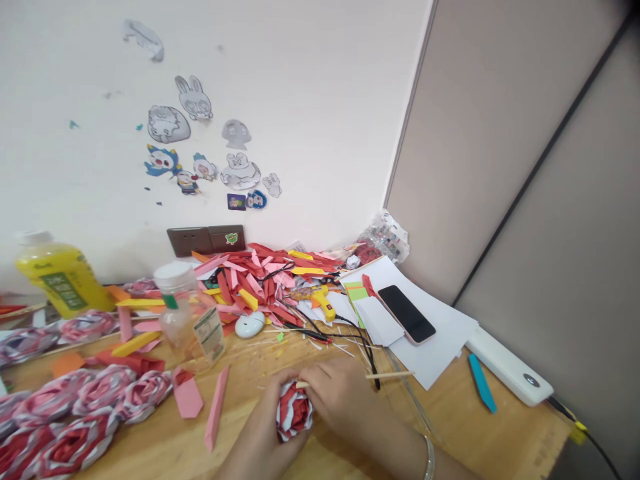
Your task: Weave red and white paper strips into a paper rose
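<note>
A red-and-white folded paper rose (294, 415) sits in the grip of my left hand (263, 430), with the thumb and fingers around its sides. My right hand (337, 393) is closed on a thin wooden stick (393, 375). One end of the stick shows at the rose's upper edge; the other pokes out to the right past my knuckles. Part of the rose is hidden behind my right fingers. Just left of my hands lie a pink folded paper strip (217, 408) and a wider pink paper piece (187, 395).
Finished paper roses (80, 443) lie along the left. Red, pink and yellow paper strips (260, 273) pile against the wall, beside a yellow glue gun (325, 303). A clear jar (180, 313), yellow bottle (63, 273), phone (407, 313) and white power bank (510, 367) surround the work area.
</note>
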